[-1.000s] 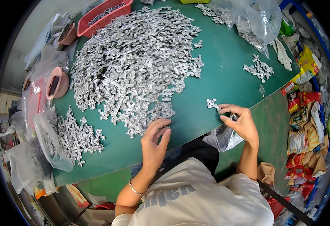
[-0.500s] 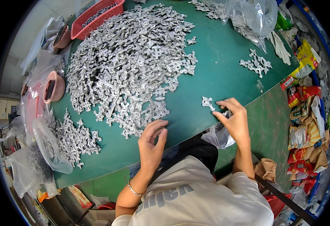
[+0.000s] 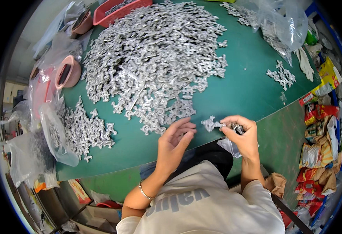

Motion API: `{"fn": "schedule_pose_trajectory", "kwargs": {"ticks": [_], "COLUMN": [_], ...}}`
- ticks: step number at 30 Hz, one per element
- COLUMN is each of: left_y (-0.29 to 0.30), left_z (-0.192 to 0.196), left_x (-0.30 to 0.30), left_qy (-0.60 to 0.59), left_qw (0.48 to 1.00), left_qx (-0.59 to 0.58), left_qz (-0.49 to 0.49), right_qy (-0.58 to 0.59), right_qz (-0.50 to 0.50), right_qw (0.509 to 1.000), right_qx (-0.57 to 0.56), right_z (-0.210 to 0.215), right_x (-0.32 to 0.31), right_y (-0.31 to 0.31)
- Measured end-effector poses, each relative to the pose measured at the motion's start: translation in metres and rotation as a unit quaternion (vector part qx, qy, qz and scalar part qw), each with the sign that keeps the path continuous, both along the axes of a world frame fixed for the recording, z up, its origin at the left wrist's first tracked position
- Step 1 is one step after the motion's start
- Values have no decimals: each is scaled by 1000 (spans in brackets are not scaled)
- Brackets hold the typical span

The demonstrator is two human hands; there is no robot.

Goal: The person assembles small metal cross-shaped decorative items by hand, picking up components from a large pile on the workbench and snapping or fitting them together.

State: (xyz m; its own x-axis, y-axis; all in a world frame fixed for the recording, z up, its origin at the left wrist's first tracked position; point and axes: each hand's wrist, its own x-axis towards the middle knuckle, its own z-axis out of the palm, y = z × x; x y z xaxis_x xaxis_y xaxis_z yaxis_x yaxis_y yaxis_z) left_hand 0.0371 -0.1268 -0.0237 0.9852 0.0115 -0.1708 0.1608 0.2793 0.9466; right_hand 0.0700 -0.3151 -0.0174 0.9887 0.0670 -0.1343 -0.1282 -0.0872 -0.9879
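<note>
Nearest, a pale printed shirt (image 3: 202, 197) fills the lower edge, and a bracelet (image 3: 144, 190) circles the left wrist. The left hand (image 3: 173, 142) is just over the near part of the table (image 3: 243, 97), its fingers loosely curled and the thumb a narrow gap away; nothing shows in its grasp, though the inner palm is partly hidden. The right hand (image 3: 244, 136) has thumb and forefinger brought together at the right end of a branched metal piece (image 3: 210, 124), seemingly pinching it, while darker shiny parts (image 3: 237, 128) sit within its curled fingers. That piece is between the two hands, near the table's edge; whether it is fully lifted I cannot tell. The step in hand looks like handling this one piece singly; the next move calls for a secure pinch without dropping the parts in the palm, and the left fingers parted enough to steady its free end. Beyond, a large heap of similar pieces (image 3: 151, 58) covers the middle of the table, with a smaller pile (image 3: 87, 132) to its left and a loose cluster (image 3: 281, 75) to the right. Farthest back are a red basket (image 3: 129, 14) and a clear plastic bag (image 3: 290, 23).
</note>
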Motion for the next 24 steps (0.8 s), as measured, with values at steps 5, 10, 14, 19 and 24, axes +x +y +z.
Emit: {"fn": "schedule_pose_trajectory", "kwargs": {"ticks": [5, 10, 14, 19, 24], "left_y": [8, 1, -12, 1, 4], "left_z": [1, -7, 10, 8, -1], "left_x": [-3, 4, 14, 14, 9], "left_qy": [53, 10, -105, -126, -133], "left_qw": [996, 998, 979, 961, 954], "left_qx": [-41, -3, 175, 246, 270], "left_qz": [-51, -56, -2, -19, -11], "right_qy": [-46, 9, 84, -24, -78], "right_qz": [75, 57, -10, -42, -61], "right_qw": [996, 998, 996, 979, 949], "right_qx": [27, 22, -1, -199, -300], "right_z": [-1, 7, 5, -21, -13], "right_x": [-6, -7, -3, 9, 11], "right_y": [19, 14, 3, -24, -36]}}
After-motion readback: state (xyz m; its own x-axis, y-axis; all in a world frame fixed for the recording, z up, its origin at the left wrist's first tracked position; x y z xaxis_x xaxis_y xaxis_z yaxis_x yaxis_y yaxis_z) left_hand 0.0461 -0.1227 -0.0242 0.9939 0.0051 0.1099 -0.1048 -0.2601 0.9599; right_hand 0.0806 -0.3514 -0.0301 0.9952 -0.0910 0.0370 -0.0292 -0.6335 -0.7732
